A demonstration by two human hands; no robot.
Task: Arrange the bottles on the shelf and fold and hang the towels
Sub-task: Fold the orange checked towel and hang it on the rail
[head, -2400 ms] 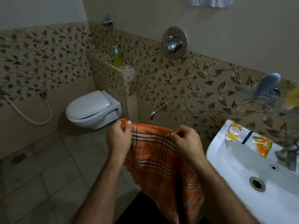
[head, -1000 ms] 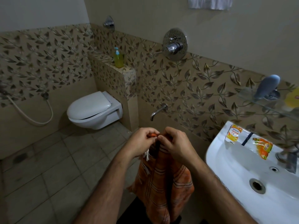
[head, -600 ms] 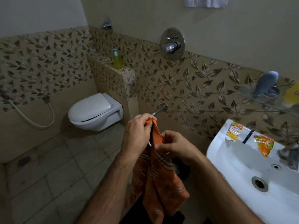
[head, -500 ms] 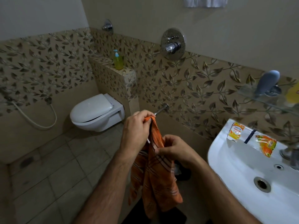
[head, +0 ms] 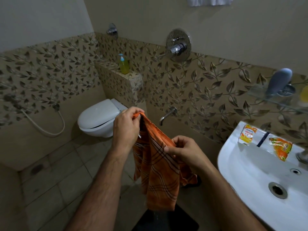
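Two hands held one towel (head: 158, 170): your left hand (head: 126, 129) had its fingers curled tight over the top corner, pinching it up high, and your right hand (head: 181, 150) sat lower and nearer you, thumb and fingers pinched on the folded edge. Between them that edge ran taut on a slant, and the rest of the orange checked cloth hung down in loose folds in front of you, clear of the floor. To your right stood the sink (head: 241, 177), with two sachets (head: 246, 136) lying on its back ledge and a dark strip between them. Above it, a glass shelf (head: 266, 100) carried a grey bottle (head: 278, 82) leaning over, and something yellow at the picture's edge that I couldn't make out. Beyond your left hand was the toilet (head: 98, 119), lid down, and on the tiled ledge above it stood a green pump bottle (head: 124, 65). A white cloth (head: 210, 0) hung at the top of the wall.
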